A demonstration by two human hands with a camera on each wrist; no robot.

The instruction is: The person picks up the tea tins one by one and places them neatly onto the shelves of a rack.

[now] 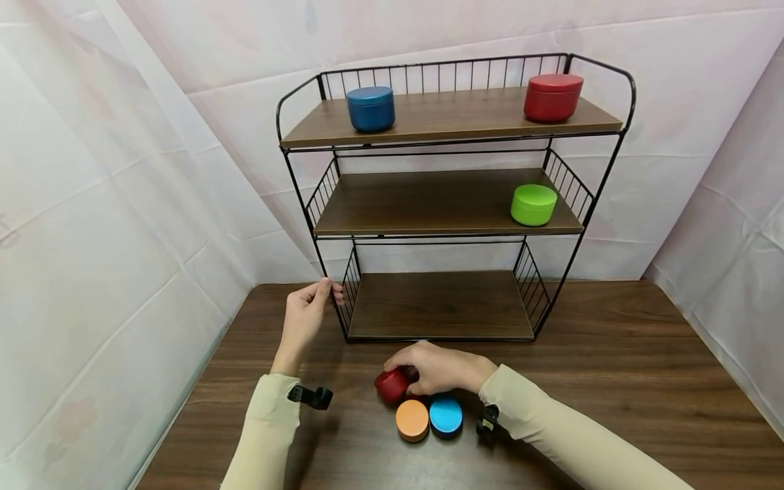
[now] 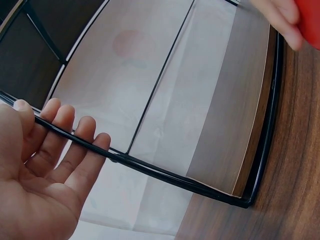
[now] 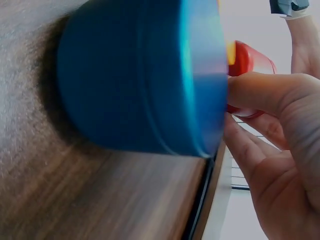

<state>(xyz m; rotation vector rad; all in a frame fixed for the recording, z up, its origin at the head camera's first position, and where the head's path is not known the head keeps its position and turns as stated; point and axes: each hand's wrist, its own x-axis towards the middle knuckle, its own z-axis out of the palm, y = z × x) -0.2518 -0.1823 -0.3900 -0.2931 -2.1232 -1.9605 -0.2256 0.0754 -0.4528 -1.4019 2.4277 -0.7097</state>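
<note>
Gripping a round, red, metal-looking tin (image 1: 388, 387) in front of the three-tier, black-metal, wood-look rack (image 1: 422, 202), right hand (image 1: 437, 369) apparently at pick-up, left hand (image 1: 304, 309) pinching the rack's left upright (image 1: 300, 194); next move likely wants a steady lift.

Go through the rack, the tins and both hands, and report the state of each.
Rack, standing upright
Left hand, its grip on the rack's left side
Lower red tin, held; cannot tell whether lidded
Right hand, its grip on the lower red tin
Orange tin, upright, top closed
Lower blue tin, upright, lidded
Upper blue tin, upright, lidded
Upper red tin, upright, lidded
Green tin, upright, lidded
</note>
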